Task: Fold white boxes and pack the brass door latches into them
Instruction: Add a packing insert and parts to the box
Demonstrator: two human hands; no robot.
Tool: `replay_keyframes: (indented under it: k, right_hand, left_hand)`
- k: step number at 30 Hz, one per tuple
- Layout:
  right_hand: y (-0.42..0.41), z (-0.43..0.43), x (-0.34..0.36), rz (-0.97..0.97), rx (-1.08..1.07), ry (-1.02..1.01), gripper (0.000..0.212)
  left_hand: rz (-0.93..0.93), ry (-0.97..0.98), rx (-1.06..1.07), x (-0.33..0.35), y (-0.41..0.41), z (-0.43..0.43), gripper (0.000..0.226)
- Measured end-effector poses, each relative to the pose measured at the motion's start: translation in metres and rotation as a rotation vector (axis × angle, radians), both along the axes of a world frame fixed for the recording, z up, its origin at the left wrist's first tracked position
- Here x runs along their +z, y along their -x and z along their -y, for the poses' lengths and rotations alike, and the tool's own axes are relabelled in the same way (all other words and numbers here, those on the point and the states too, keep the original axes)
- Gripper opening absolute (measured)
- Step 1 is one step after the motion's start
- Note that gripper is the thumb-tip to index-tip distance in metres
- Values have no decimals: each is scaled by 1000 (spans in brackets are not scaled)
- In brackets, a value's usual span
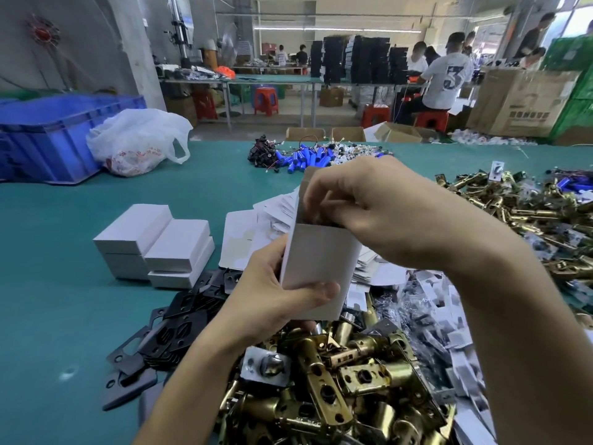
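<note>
My left hand (pixel 272 293) grips a white box (pixel 317 261) upright by its lower part, thumb across the front. Over the box's open top, my right hand (pixel 369 203) has its fingers curled down into the opening; what they pinch is hidden. Brass door latches (pixel 337 380) lie heaped right under my hands, and a second brass heap (pixel 513 207) spreads at the right. Three closed white boxes (pixel 154 242) are stacked at the left. Flat unfolded white box blanks (pixel 256 226) lie behind the held box.
Black metal plates (pixel 167 332) lie at the lower left. Small bagged parts (pixel 439 316) pile at the right. On the green table (pixel 64 284) stand a blue crate (pixel 48 136), a white plastic bag (pixel 138 139) and blue batteries with wires (pixel 308 155). People work at far tables.
</note>
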State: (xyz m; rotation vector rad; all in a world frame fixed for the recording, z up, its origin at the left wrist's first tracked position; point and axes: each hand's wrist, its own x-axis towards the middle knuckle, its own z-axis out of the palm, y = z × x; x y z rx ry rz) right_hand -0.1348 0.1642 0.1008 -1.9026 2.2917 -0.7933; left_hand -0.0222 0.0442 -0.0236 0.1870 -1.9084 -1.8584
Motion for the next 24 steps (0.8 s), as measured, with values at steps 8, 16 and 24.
replay_keyframes:
  k: [8, 16, 24]
  right_hand:
    - [1, 5, 0, 50, 41, 72, 36]
    - [6, 2, -7, 8, -100, 217, 6]
    - [-5, -9, -9, 23, -30, 28, 44]
  left_hand:
    - [3, 2, 14, 1, 0, 0, 39]
    - [-3, -15, 14, 2, -1, -1, 45]
    - [-62, -38, 36, 2, 0, -1, 36]
